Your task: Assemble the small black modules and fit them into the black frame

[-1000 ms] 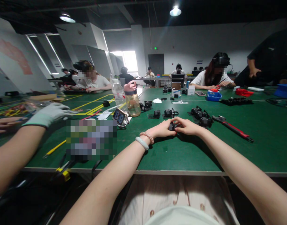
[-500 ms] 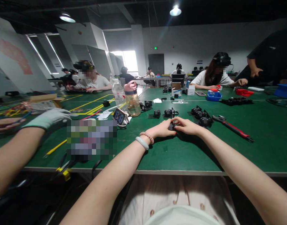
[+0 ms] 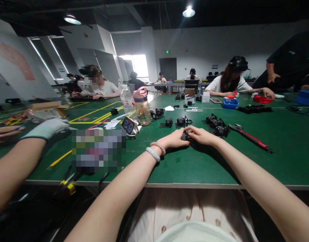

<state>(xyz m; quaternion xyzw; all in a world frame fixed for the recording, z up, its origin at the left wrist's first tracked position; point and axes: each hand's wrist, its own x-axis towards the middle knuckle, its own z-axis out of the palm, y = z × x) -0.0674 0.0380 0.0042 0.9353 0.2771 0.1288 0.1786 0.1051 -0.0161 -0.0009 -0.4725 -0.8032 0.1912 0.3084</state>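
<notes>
Small black part (image 3: pixel 185 136), mostly hidden by both hands (image 3: pixel 179 137), details unclear

Worktop (image 3: pixel 245 168) green, striped yellow left of the drinking bottle (image 3: pixel 143 112); that bottle pink-lidded, amber-bodied; right of it, wrench (image 3: pixel 252 138) red and black, parts tray (image 3: pixel 230 103) blue; left of it, glove (image 3: pixel 45 129) pale grey, mint-cuffed.

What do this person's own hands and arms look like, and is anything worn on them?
No gloves or sleeves show. On the left hand's wrist sit a pinkish, bumpy bracelet and, nearer the elbow, a smooth, pale, round bangle. Its thumb tip shows red, perhaps nail polish. The right hand has nothing visible at its wrist.
</notes>
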